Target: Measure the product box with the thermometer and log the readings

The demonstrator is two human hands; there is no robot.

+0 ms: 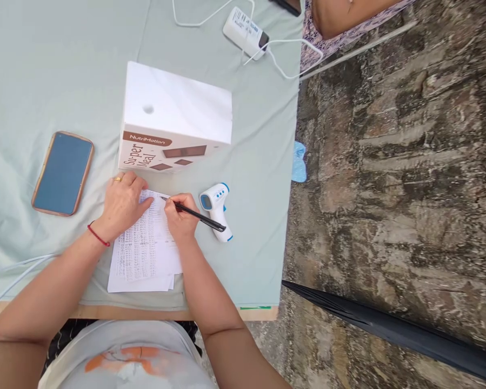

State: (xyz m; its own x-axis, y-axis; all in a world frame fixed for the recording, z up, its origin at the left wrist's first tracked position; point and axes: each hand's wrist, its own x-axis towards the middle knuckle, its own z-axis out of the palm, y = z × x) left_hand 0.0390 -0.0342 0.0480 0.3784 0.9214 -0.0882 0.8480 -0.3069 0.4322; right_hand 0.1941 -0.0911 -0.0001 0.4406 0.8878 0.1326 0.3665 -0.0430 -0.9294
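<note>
My right hand is closed round a black pen, its tip over the upper right part of a sheet of paper covered in rows of small writing. At the sheet's upper left lies my left hand, flat with its fingers and thumb apart and nothing in it. More white paper shows under the written sheet. Right behind the left fingers stands a white box with brown print. A white and blue infrared thermometer rests just right of the pen, whose rear end overlaps its handle in view.
A phone lies on the cloth-covered table at left. At the back is a white power bank with a white cable. Beyond the right edge are a blue plastic bag, a stone floor and another person's limb.
</note>
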